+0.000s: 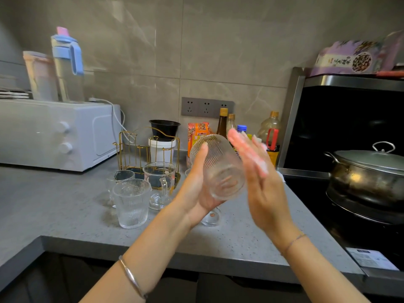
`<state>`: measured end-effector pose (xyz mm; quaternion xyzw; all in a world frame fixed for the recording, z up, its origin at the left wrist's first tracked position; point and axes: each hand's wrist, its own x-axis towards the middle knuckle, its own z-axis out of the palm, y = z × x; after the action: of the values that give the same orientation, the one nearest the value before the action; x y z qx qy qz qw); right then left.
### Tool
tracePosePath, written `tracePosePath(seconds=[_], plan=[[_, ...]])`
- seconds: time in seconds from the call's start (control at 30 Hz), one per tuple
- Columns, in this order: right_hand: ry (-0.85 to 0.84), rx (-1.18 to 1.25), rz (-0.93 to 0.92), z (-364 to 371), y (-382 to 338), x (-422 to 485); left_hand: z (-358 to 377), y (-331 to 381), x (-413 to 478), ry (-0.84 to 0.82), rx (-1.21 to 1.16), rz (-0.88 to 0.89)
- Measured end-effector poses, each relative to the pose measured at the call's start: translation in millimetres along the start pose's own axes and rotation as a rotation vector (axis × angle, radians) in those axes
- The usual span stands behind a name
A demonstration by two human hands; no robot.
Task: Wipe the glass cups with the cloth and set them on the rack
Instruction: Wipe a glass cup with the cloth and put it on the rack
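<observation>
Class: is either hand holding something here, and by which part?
The left hand holds a ribbed glass cup by its side wall, thumb on the ribs. The right hand is flat beside it, gripping nothing.

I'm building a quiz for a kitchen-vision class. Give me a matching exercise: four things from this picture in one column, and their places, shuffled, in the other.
Things
1. pot
2. blue bottle
3. black bowl
4. tilted glass

Places
a. on the white tub
b. in the left hand
c. on the stove
d. on the microwave

Pairs: 1-c, 2-d, 3-a, 4-b
</observation>
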<state>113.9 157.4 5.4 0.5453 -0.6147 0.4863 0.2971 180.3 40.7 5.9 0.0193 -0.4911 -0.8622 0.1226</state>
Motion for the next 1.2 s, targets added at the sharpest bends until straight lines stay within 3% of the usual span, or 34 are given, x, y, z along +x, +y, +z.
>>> tracePosePath(seconds=[0.1, 0.2, 0.4, 0.6, 0.77, 0.97, 1.13, 1.2], plan=[[0.032, 0.459, 0.484, -16.2, -1.5, 2.5, -12.6, -9.5, -5.4, 0.01, 0.141, 0.057], [0.09, 0.406, 0.62, -31.5, 5.1, 6.7, -24.7, -14.6, -10.5, 0.013, 0.195, 0.041], [0.061, 0.37, 0.545, -41.7, 6.7, 23.2, -30.6, -23.5, -10.0, 0.001, 0.247, 0.037], [-0.392, 0.233, 0.359, -33.4, -14.8, 24.9, -24.0, -22.7, -12.3, 0.005, 0.285, 0.061], [-0.335, 0.396, 0.562, -35.4, -5.0, 29.4, -25.5, -20.7, -15.3, -0.001, 0.286, 0.054], [-0.322, 0.208, 0.336, -25.3, -5.3, 26.6, -20.1, -19.2, -17.7, -0.078, 0.345, 0.044], [-0.258, 0.225, 0.33, -17.1, -0.5, 23.5, -14.7, -18.9, -21.4, -0.02, 0.326, 0.03], [-0.158, 0.273, 0.349, -14.3, 1.8, 22.0, -15.2, -20.6, -21.7, -0.051, 0.311, 0.054]])
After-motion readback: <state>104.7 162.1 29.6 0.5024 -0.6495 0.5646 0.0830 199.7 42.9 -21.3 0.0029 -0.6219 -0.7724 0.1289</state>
